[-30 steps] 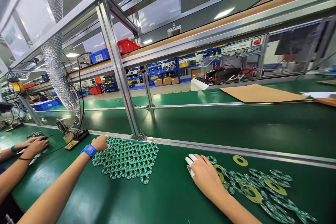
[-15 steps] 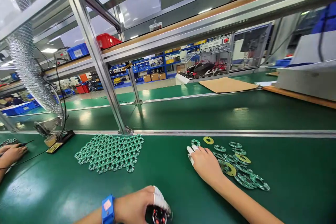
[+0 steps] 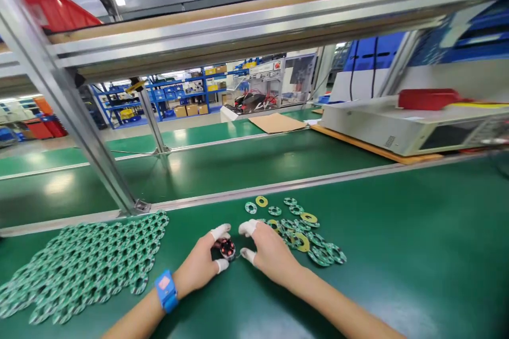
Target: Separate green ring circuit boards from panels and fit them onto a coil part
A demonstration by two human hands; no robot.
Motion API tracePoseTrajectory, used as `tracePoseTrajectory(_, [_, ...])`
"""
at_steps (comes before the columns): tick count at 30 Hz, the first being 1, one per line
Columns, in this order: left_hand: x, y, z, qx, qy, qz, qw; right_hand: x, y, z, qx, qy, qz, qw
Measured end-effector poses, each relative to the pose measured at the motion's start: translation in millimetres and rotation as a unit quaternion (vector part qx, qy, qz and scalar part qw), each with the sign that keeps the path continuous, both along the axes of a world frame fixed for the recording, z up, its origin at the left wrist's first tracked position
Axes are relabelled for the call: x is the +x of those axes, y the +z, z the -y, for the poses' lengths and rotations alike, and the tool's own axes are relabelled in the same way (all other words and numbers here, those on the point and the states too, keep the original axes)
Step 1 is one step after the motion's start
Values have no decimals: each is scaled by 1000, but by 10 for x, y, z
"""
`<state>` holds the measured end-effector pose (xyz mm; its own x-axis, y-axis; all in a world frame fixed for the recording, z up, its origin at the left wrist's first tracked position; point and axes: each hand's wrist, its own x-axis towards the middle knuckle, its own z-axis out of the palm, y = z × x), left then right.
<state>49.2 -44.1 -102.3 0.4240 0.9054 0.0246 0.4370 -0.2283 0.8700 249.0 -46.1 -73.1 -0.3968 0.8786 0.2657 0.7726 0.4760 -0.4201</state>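
My left hand (image 3: 204, 257), with white finger covers and a blue wristband (image 3: 166, 290), grips a small round motor stator (image 3: 227, 248) with copper windings between thumb and fingers. Just to its right, my right hand (image 3: 268, 249) has its thumb and fingers apart, curved toward the stator; nothing can be made out between them. Behind the right hand lies a loose pile of green ring-shaped circuit boards (image 3: 320, 255), some with the yellowish side up, such as the yellow ring (image 3: 261, 201). Left of my left hand, many green rings (image 3: 99, 254) lie joined in a flat sheet.
A metal post (image 3: 85, 111) rises from the bench at the left, carrying a shelf (image 3: 238, 32) above. A red bin (image 3: 55, 10) stands on that shelf. At the back right are a grey instrument (image 3: 382, 122) and a sheet of cardboard (image 3: 277, 123).
My right hand has left the loose rings and come beside my left hand. The left hand has lifted forward with the stator, now seen more clearly. My view has turned right.
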Motion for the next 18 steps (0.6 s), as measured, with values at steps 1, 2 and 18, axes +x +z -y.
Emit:
tracePoseTrajectory(1, [20, -21, -33, 4, -5, 5, 1000, -12, 21, -3, 5, 20, -9, 1000])
tracePoseTrajectory(2, [30, -31, -53, 10, -13, 8, 1000, -31, 36, -10, 8, 48, -16, 999])
tracePoseTrajectory(18, [-21, 191, -63, 45, -67, -60, 995, -185, -199, 110, 265, 265, 101, 921])
